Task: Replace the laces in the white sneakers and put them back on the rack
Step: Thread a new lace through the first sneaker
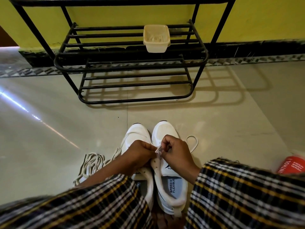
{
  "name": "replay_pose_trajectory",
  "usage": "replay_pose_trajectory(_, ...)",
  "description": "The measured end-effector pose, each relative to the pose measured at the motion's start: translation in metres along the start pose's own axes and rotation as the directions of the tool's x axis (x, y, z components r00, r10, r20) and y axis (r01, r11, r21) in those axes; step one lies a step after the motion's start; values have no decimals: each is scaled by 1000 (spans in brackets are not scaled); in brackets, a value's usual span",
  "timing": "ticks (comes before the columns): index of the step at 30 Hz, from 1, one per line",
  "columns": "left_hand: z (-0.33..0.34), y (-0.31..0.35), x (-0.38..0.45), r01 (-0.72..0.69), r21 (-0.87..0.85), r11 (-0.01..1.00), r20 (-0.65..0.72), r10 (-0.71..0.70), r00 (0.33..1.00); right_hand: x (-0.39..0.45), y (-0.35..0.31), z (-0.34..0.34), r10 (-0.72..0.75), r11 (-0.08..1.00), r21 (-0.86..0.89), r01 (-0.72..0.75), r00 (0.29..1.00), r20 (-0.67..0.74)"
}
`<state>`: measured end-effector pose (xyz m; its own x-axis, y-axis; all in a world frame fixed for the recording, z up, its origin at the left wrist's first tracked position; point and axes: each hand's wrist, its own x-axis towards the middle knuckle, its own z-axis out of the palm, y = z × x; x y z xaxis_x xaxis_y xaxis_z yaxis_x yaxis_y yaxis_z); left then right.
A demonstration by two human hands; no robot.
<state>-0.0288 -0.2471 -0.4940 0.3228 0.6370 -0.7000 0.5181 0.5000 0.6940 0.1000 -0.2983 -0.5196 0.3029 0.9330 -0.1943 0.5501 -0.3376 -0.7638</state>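
Two white sneakers stand side by side on the floor, toes pointing away from me: the left sneaker [137, 134] and the right sneaker [166, 129]. My left hand [140, 152] and my right hand [176, 152] meet over the right sneaker's eyelet row, both pinching a white lace [158, 150] at its tip. A loop of that lace [192, 142] lies on the floor to the right of the shoe. A loose bundle of laces [92, 162] lies left of the sneakers. Plaid sleeves cover both my forearms.
A black metal shoe rack [132, 70] stands against the yellow wall ahead, with a cream plastic tub [156, 38] on its middle shelf. A red container [292, 166] lies on the floor at the right edge. The floor is pale tile.
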Motion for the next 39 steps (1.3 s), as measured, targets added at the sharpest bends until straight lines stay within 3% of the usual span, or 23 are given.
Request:
replay_pose_trajectory(6,-1,-2,1,-6,32,999,19,6,1000,3,-5,-2,16,1000,13,-15,999,-40)
replay_pose_trajectory(9,1,-3,2,-25,46,999,19,24,1000,3,-9,-7,-76,983,-164,84,996,56)
replay_pose_trajectory(11,2,-2,1,-49,70,996,8,48,999,3,-22,-14,-207,871,-429,238,971,120)
replay_pose_trajectory(13,3,-2,0,-68,82,994,10,67,998,5,-31,-15,-425,642,-651,405,895,138)
replay_pose_trajectory(14,3,-2,0,-70,78,994,14,69,997,6,-34,-14,-455,570,-690,446,871,187)
replay_pose_trajectory(16,2,-2,0,-62,64,996,25,60,998,6,-35,-12,-454,533,-636,558,823,342)
replay_pose_trajectory(19,1,-4,4,-31,49,998,37,29,999,5,-34,-13,-417,595,-606,528,847,328)
replay_pose_trajectory(23,0,-6,7,7,-45,999,87,-3,996,10,-28,-14,-234,791,-527,309,950,206)
replay_pose_trajectory(29,2,-5,6,-15,-80,997,46,18,999,12,-11,-7,-94,933,-345,100,995,33)
replay_pose_trajectory(34,3,-11,11,-211,160,964,-98,228,969,12,0,-5,-48,946,-319,52,999,22)
replay_pose_trajectory(39,4,-6,16,-333,569,752,-61,442,895,-5,4,-8,-132,939,-305,161,985,112)
